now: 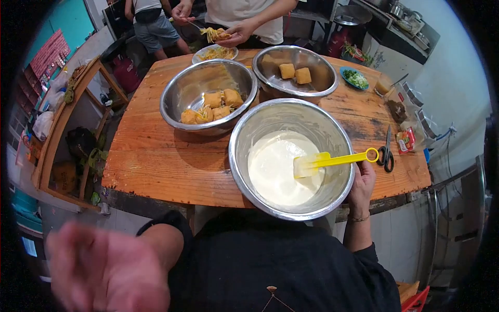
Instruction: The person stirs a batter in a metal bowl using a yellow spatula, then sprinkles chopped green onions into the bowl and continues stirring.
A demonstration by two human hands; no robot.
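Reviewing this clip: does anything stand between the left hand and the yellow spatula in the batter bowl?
Nothing visible does. The yellow spatula has its handle uncovered, reaching over the bowl's right rim. The right hand is beside that rim, not between the left hand and the handle.

Right hand (363,183) gripping steel bowl (283,115), yellow spatula (340,159) in pale batter (273,169), left hand (112,265) blurred in foreground

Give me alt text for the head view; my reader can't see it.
The person's right hand touches the side of a metal bowl of pale mixture with a yellow spatula in it; the left hand is blurred, close to the camera. On the wooden table, two more metal bowls hold golden cubes, and across it another person's hand holds food.
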